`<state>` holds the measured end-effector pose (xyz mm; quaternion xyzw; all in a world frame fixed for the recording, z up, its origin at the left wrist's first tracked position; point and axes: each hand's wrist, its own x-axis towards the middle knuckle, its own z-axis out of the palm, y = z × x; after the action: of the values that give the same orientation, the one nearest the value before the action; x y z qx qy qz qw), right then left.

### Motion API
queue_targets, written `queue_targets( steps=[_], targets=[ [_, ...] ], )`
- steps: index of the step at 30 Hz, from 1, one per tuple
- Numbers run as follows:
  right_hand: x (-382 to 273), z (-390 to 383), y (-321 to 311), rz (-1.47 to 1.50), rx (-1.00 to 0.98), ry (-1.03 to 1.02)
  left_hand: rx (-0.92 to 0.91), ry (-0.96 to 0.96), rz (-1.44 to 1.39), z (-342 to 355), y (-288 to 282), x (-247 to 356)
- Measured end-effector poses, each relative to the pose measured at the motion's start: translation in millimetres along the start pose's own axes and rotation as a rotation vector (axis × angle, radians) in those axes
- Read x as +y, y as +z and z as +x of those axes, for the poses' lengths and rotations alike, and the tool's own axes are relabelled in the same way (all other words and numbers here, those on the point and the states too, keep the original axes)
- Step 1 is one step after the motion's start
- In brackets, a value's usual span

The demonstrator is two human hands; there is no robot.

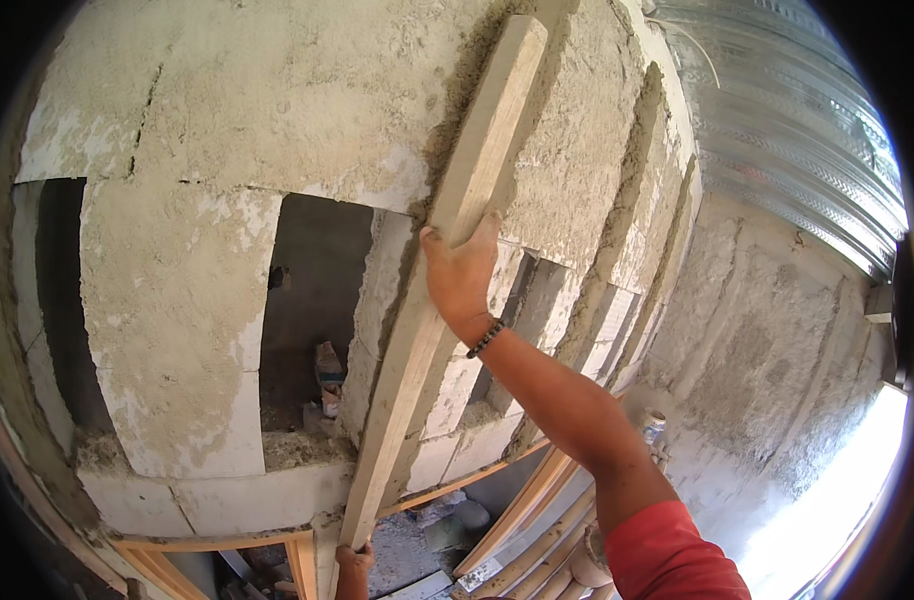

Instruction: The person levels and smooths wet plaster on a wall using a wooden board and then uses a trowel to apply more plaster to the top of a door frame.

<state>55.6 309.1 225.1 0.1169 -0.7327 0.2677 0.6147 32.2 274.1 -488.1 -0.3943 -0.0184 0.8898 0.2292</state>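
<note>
A long, pale, straight board [422,330] runs steeply up the rough block wall, its top end tilted to the right. My right hand [462,270] grips it around the middle, thumb on the left edge and fingers over the right; a dark bead bracelet circles that wrist. Low down, my left hand [354,558] closes around the board near its bottom end, which drops toward the lower edge of the picture. The board lies along a strip of grey mortar [537,110] on the wall. Fingertips of both hands are partly hidden.
Rectangular openings [312,290] pierce the partly plastered wall [357,90], and one shows a bag-like item inside. More mortar strips stand to the right. Wooden frames [522,505] and bamboo poles [567,540] are below. Corrugated metal sheeting [777,110] slopes at upper right.
</note>
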Motion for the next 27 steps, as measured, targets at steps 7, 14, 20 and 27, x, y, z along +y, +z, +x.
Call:
queue_targets(
  steps=[7, 14, 20, 27],
  targets=[
    [32.8, 111.4, -30.1, -0.007, 0.085, -0.049, -0.094, 0.007, 0.088, -60.9, 80.4, -60.6],
    [39.4, 170.8, -47.6, 0.138, 0.076, 0.026, -0.176, 0.044, 0.062, -132.2, 131.0, -100.5],
    [27.8, 128.7, -36.2, 0.095, 0.076, 0.047, -0.182, 0.056, 0.064, -102.8, 97.8, -81.9],
    [49.5, 85.8, -33.8, -0.014, 0.084, 0.012, -0.154, 0.071, 0.135, -74.9, 65.0, -66.9]
  ],
)
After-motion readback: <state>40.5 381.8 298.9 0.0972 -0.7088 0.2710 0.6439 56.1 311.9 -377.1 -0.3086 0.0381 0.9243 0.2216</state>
